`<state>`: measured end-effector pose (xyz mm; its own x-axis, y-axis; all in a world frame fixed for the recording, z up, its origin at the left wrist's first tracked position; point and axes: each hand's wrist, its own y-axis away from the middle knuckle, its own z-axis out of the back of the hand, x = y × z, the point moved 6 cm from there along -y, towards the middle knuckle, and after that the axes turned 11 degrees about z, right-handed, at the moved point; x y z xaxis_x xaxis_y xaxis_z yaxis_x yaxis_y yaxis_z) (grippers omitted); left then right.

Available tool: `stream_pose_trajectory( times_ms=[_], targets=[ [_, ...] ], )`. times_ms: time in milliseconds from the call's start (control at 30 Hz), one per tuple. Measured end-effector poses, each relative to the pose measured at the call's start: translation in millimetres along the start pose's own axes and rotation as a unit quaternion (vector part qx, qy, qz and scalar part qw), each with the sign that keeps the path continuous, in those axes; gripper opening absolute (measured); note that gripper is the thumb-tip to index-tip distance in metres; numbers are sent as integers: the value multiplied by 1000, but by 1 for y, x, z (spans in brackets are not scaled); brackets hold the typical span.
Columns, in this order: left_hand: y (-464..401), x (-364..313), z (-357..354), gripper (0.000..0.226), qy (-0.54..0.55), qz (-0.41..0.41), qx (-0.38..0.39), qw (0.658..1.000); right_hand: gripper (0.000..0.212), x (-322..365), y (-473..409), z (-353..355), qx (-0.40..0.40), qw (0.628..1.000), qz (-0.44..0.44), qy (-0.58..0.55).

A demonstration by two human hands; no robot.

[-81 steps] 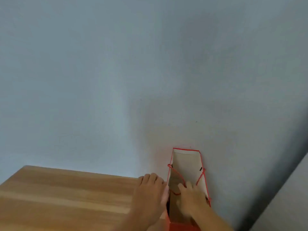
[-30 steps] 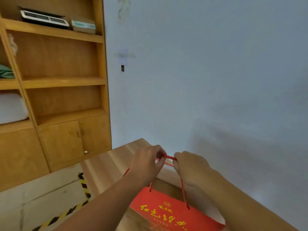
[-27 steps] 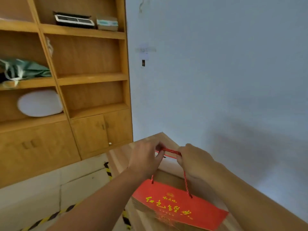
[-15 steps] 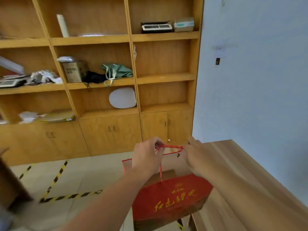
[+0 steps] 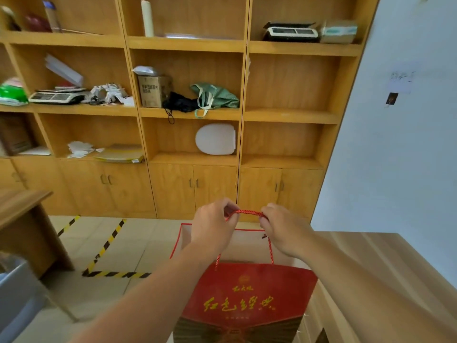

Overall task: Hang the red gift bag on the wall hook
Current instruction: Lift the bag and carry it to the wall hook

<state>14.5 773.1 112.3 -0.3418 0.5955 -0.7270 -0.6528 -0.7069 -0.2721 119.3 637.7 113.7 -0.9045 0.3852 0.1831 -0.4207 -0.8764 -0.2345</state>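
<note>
1. Swung further left since half a second ago; wooden shelving (image 5: 188, 100) now fills the background.
2. Left hand (image 5: 214, 227) and right hand (image 5: 284, 231) pinched shut on the rope handle (image 5: 247, 213).
3. Red gift bag (image 5: 249, 300) hanging below the fingers, beside the wooden table (image 5: 385, 268); wall hook (image 5: 391, 98) far up-right.

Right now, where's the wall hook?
In the head view the wall hook is upper right on the pale wall, just right of the wooden shelving.
</note>
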Motion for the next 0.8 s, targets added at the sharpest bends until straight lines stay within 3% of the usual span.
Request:
stream_pose_trajectory(
  times_ms=[267,800],
  targets=[
    [-96,15,-41,5,8,-7,19,1000,21,-43,-81,-15,6,999,-11,-36],
    [-392,8,-163,5,-31,0,33,999,11,-226,-332,-16,-44,999,-9,-24]
  ],
)
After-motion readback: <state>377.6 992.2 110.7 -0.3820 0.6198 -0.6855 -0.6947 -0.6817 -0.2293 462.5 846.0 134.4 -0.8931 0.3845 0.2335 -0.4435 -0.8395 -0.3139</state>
